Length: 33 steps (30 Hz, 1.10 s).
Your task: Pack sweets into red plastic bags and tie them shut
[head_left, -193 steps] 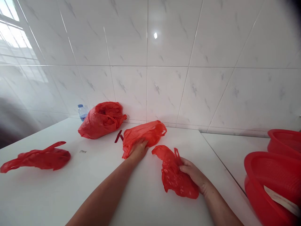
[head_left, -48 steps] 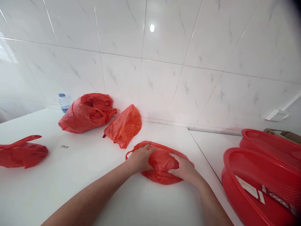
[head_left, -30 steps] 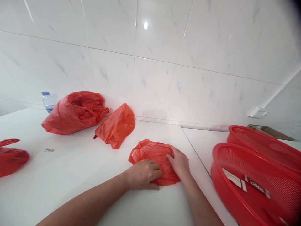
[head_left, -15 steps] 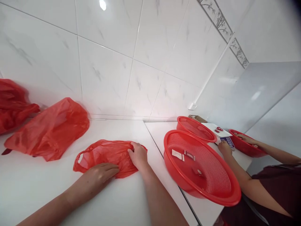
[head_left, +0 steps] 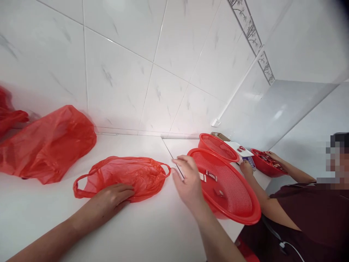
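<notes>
- The left hand (head_left: pixel 113 196) lies flat and relaxed on a red plastic carrier bag (head_left: pixel 122 178), pressing down on it without gripping;
- the bag lies spread out on the white tabletop (head_left: pixel 152 233), one handle loop out by the left hand, the other pointing toward the right hand;
- the right hand (head_left: pixel 188 180) is raised and open, fingers spread, holding nothing; it is just beside that loop and apparently clear of the plastic;
- a large red mesh basket (head_left: pixel 226 189) sits close by the right hand, with paper slips (head_left: pixel 203 177) inside; a second red mesh basket (head_left: pixel 218 147) stands beyond it;
- a fuller red bag (head_left: pixel 46 145) sits at the left by the tiled wall (head_left: pixel 122 72);
- further off, a co-worker (head_left: pixel 300 214) in a dark top rests one hand (head_left: pixel 272 156) on a red bowl (head_left: pixel 263 162) of small red items.
</notes>
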{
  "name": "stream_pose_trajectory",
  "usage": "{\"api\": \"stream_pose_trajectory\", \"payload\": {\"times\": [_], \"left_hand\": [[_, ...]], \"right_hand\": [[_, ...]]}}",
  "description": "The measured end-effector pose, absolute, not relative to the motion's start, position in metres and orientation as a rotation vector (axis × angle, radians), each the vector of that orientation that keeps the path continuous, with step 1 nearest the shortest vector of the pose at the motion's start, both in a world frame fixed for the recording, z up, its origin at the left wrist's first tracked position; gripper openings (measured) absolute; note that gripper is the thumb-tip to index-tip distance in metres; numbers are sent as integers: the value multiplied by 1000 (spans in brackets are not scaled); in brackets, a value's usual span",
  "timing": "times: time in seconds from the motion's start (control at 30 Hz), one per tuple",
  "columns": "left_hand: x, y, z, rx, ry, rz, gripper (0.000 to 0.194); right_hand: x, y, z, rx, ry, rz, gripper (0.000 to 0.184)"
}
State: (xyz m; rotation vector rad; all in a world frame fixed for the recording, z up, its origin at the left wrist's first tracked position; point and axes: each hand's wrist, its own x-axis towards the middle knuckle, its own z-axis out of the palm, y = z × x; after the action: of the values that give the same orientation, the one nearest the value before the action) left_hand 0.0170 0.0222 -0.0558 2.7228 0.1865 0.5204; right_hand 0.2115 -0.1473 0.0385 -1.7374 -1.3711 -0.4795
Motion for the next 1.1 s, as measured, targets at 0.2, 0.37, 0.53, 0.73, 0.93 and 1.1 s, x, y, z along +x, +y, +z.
{"api": "stream_pose_trajectory", "payload": {"times": [0.2,0.37,0.53,0.73,0.93,1.1], "left_hand": [[17,23,-57,2650,174,549,33],[18,26,-67,2665,229,512,32],[19,25,-67,2664,273,485,34],[19,26,-67,2708,278,497,34],[22,30,-75,2752,288,468,35],[22,30,-74,2742,276,481,35]], "right_hand": [[256,-220,63,-2265,-1118,-158,34],[260,-265,37,-2557,-1101,84,47],[241,-277,24,-2706,-1076,37,51],[223,-281,14,-2816,-1049,-37,49],[212,-291,-7,-2827,-1112,-195,47],[213,-302,-16,-2715,-1254,-366,44]]}}
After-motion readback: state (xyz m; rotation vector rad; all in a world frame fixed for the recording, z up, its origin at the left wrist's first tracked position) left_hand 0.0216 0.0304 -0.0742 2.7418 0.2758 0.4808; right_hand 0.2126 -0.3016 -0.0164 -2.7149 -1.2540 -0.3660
